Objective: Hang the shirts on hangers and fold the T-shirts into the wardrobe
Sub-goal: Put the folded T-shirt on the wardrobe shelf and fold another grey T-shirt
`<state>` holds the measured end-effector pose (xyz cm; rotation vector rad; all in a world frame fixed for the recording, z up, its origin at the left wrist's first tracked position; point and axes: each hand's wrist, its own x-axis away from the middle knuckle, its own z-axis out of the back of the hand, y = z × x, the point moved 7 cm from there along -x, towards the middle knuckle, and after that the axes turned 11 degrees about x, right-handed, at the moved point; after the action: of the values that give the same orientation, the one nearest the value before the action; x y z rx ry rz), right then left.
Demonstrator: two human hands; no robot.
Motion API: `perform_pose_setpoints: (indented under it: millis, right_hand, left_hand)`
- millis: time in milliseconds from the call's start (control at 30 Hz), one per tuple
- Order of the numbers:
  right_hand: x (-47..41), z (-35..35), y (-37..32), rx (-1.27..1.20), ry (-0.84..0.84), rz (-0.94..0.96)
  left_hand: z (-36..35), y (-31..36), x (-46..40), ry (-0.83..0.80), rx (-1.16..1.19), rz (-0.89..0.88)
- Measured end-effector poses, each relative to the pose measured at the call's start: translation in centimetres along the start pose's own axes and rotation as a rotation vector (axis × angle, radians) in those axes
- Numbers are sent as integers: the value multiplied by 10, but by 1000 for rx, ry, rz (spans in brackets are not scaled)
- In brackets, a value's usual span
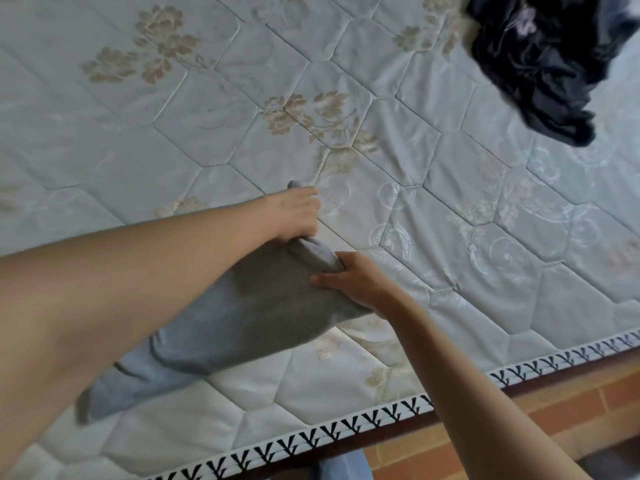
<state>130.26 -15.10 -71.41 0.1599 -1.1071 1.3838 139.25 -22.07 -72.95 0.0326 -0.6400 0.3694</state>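
**Grey T-shirt gripped by two hands on the mattress**

The grey T-shirt [249, 306] is lying near the front edge of the mattress [450, 209], stretching from the middle of the view down toward the lower left, where a lighter, paler part of it is trailing out. One grey garment is showing here, bunched and partly rolled at its upper end.

Two bare hands are working on it. The left hand [298, 213] is reaching over from the left, its fingers curling down onto the top end of the cloth, with a small tip of grey fabric poking up behind the knuckles. The right hand [353, 282] is coming in from the lower right, its grip closing round the rolled edge, thumb lying flat across the fabric and fingers tucking beneath.

One dark garment [540, 64] is sitting crumpled at the upper right of the mattress, well apart from the grey one.

The mattress is showing a quilted surface with beige flower prints and a black-and-white trimmed border. Beyond that border, orange floor tiles [571, 403] are showing.
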Motion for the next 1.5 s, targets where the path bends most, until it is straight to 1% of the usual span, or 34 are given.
perform_pose_setpoints:
  millis: [67,133,233,300,367,467,567,633,733,833,900,967,1033,1100,1233,1300,1400,1500]
  right_hand:
    - [3,9,-20,80,-15,33]
    - [6,21,-43,193,33,80]
    - [12,41,-84,330,178,138]
    - [16,52,-116,417,240,183]
    - [21,66,-158,511,298,238]
    - [30,99,-227,611,431,322]
    - [44,140,-294,697,570,378]
    - [56,165,-333,738,632,409]
    - [71,195,-376,816,667,417]
    - [78,210,-396,890,665,401]
    - [78,210,-395,921,626,384]
    - [73,201,-386,920,568,364]
    - [64,185,-369,914,493,350]
    - [52,162,-346,921,384,332]
    - [29,106,-291,942,96,295]
    - [28,76,-264,930,-88,273]
    - [33,34,-221,918,-382,178]
    - [41,-8,-180,890,-660,98]
  left_hand:
    - [0,-10,18,27,38,0]
    - [1,-23,43,29,120,32]
    - [5,-55,93,20,312,163]
    - [13,-79,129,47,407,269]
    - [26,-104,170,91,410,365]
    - [55,-145,233,173,381,518]
    - [89,-183,295,299,351,684]
    - [111,-204,332,390,358,779]
    - [137,-222,372,475,366,854]
    - [153,-225,389,528,335,871]
    - [155,-221,391,564,354,857]
    - [147,-214,385,556,434,847]
    - [127,-203,371,495,550,837]
    - [101,-187,351,409,668,802]
    - [43,-136,307,181,954,676]
    - [16,-102,288,43,1127,592]
    - [-18,-47,267,-168,1379,511]
    - [-47,8,252,-420,1542,416]
